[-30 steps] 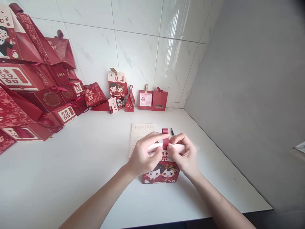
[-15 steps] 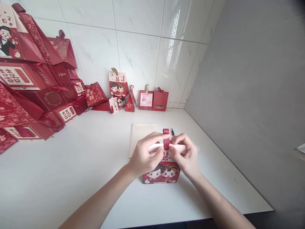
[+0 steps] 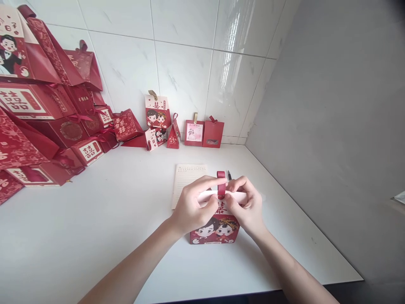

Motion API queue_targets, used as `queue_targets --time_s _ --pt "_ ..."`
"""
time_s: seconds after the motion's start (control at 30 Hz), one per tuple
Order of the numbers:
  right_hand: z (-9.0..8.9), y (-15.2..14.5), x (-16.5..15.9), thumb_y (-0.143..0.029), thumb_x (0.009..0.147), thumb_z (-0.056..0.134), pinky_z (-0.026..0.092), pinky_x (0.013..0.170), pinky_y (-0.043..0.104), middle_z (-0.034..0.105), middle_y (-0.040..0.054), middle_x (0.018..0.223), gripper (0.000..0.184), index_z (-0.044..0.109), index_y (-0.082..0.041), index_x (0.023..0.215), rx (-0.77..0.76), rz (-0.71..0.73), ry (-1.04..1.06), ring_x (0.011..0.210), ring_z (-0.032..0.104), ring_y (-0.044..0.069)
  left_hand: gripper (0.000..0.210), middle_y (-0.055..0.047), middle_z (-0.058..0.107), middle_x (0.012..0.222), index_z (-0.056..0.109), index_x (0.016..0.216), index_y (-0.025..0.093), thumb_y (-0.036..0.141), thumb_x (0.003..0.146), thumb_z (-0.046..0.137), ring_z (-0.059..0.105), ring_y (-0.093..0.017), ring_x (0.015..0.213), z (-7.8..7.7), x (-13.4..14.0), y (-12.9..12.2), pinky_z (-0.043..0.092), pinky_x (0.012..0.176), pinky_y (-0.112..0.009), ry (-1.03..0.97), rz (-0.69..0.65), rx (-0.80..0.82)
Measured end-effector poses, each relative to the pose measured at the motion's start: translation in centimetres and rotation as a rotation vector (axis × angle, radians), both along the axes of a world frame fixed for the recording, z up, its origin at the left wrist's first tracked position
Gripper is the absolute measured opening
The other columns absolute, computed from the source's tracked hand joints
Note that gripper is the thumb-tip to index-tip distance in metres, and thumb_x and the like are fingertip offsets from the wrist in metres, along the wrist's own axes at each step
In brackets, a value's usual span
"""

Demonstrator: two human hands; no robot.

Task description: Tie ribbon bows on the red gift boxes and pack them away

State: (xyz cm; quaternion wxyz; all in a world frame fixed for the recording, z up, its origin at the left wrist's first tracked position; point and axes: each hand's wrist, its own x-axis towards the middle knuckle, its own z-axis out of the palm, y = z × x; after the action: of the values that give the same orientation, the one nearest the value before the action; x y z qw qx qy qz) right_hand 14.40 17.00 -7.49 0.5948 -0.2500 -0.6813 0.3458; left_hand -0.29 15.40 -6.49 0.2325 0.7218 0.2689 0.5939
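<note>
Box (image 3: 215, 232) with a printed couple stands at lower centre of the frame, contents hidden. Left hand (image 3: 193, 207) and right hand (image 3: 249, 209) pinch its top edge, either side of the red ribbon loop (image 3: 221, 188). Windowed red box (image 3: 213, 131), above centre, shows something too small to identify; stacked boxes (image 3: 44, 131) crowd the upper left.

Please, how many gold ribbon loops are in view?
2: a gold loop atop the couple-print box by the wall, another atop the pink-picture box; the left pile may hide more.
</note>
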Motion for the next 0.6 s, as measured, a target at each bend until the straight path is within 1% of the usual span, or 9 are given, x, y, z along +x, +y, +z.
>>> queue_targets --time_s 0.13,0.27,0.37,0.43,0.5,0.57,0.6 --pt "-0.1 0.0 0.0 -0.016 0.081 0.056 0.038 0.044 0.018 0.056 -0.0028 0.07 0.015 0.044 -0.021 0.075 0.019 0.007 0.013 0.053 0.048 0.008 0.04 -0.004 0.066 0.098 0.065 0.109 0.02 0.003 0.077 0.049 0.065 -0.014 0.094 -0.1 0.0 0.0 0.059 0.076 -0.021 -0.003 -0.006 -0.008" --pt "-0.2 -0.1 0.1 -0.019 0.082 0.057 0.037 0.043 0.019 0.057 -0.0025 0.071 0.013 0.045 -0.021 0.076 0.031 -0.007 -0.006 0.051 0.045 0.008 0.041 -0.004 0.065 0.097 0.064 0.111 0.021 0.002 0.077 0.048 0.064 -0.013 0.094 -0.1 0.0 0.0 0.059 0.076 -0.02 -0.009 -0.015 0.017" --pt "-0.5 -0.1 0.2 -0.024 0.084 0.057 0.04 0.046 0.022 0.057 -0.0021 0.07 0.012 0.048 -0.022 0.076 0.057 -0.041 -0.031 0.053 0.048 0.01 0.041 -0.003 0.065 0.095 0.064 0.11 0.02 0.002 0.077 0.049 0.064 -0.012 0.091 -0.1 0.0 0.1 0.058 0.075 -0.019 0.0 -0.002 0.029" --pt "-0.8 0.2 0.2 -0.029 0.087 0.053 0.045 0.055 0.026 0.057 -0.0004 0.073 0.01 0.05 -0.022 0.08 0.108 -0.07 -0.047 0.062 0.054 0.013 0.041 -0.004 0.064 0.095 0.065 0.11 0.02 0.001 0.077 0.049 0.064 -0.012 0.091 0.0 0.0 0.0 0.058 0.076 -0.019 0.0 -0.007 0.012" --pt "-0.9 0.5 0.2 -0.035 0.091 0.046 0.048 0.069 0.033 0.058 0.0031 0.081 0.015 0.054 -0.022 0.089 0.183 -0.107 -0.043 0.076 0.058 0.018 0.041 -0.004 0.064 0.097 0.064 0.111 0.02 0.002 0.077 0.048 0.064 -0.012 0.092 0.0 0.0 -0.1 0.058 0.076 -0.02 -0.005 -0.023 -0.019" --pt "-0.3 0.4 0.4 -0.038 0.092 0.043 0.045 0.081 0.04 0.056 0.0057 0.092 0.02 0.056 -0.024 0.098 0.296 -0.22 0.04 0.09 0.055 0.022 0.041 -0.005 0.063 0.099 0.064 0.111 0.019 0.003 0.077 0.048 0.063 -0.014 0.093 0.0 0.0 -0.2 0.059 0.077 -0.023 -0.021 -0.039 -0.055" --pt "0.3 0.1 0.6 -0.04 0.091 0.043 0.043 0.085 0.042 0.053 0.0061 0.094 0.022 0.057 -0.025 0.099 0.335 -0.287 0.104 0.093 0.053 0.023 0.04 -0.006 0.063 0.1 0.064 0.111 0.019 0.004 0.078 0.048 0.063 -0.014 0.094 -0.1 0.0 -0.2 0.059 0.078 -0.024 -0.031 -0.047 -0.073"
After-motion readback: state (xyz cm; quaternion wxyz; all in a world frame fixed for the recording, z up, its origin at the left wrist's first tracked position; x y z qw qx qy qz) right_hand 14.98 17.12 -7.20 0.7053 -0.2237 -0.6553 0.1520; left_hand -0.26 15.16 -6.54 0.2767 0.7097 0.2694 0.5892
